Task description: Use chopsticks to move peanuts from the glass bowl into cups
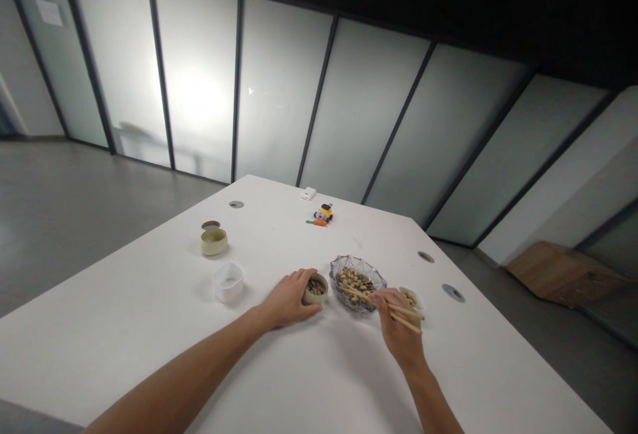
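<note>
Seen from the head camera, the left hand (288, 299) cups a small round bowl (316, 289) of dark-striped seeds on the white table (149, 327), its grip closed around the wall, seemingly to keep the bowl from sliding. Just to its right stands a cut-glass bowl (357, 282) heaped with nuts or seeds. The right hand (399, 327) pinches a pair of chopsticks (383, 301) in a narrow grip; their long axis runs from the hand up and left, tips pointing into the glass bowl's heap. A small white dish (411, 298) sits behind the right hand. Further left stand a square white container (228, 280) and a greenish cup (214, 242); a toy (323, 213) lies at the far edge.
</note>
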`<state>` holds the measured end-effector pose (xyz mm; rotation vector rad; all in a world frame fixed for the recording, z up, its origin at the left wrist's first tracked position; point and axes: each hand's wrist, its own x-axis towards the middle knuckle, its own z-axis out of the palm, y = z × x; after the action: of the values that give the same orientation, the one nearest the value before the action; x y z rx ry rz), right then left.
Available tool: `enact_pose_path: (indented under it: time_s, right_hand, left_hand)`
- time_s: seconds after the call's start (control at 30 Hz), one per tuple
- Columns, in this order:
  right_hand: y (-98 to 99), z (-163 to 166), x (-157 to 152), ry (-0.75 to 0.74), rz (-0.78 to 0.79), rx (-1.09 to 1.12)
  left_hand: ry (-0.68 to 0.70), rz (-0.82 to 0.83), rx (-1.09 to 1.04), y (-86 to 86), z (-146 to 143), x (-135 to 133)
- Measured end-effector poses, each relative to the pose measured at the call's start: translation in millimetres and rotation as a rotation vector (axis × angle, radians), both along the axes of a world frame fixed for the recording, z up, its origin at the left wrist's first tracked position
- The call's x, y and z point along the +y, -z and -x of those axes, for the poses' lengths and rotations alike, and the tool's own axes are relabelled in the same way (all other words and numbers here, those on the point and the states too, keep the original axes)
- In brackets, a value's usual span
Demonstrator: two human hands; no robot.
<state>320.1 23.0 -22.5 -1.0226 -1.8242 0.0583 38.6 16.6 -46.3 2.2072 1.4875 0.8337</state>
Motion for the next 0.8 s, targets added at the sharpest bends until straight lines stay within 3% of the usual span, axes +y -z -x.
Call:
enact_pose_path:
  time_s: [0.8]
  right_hand:
    - [-1.4, -2.9, -1.3, -0.035, -0.019, -0.042]
  left_hand:
    - [0.01, 0.008, -0.005, -0.4, -0.3, 0.5]
